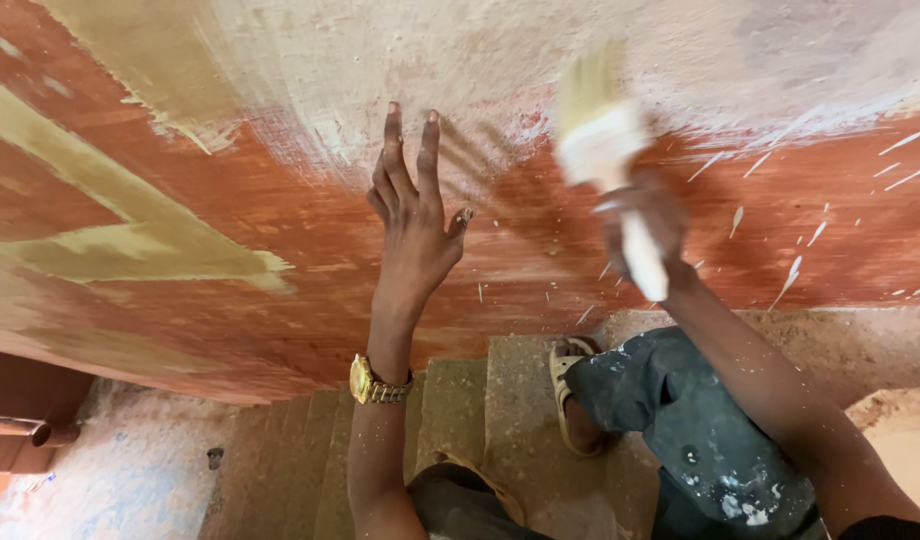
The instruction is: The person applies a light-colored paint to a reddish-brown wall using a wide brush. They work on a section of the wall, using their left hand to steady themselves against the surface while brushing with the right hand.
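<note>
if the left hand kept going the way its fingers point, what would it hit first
The left hand points up along the wall, fingers seemingly resting on it. It would slide from the red-brown band onto the pale painted patch just above; depth is unclear.

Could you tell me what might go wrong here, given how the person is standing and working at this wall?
The left hand leans flat on the wall beside fresh pale paint, so it may smear it. The right hand swings a loaded brush; more splatter could hit the trousers. The sandalled foot stands on narrow steps; slipping seems possible.
</note>
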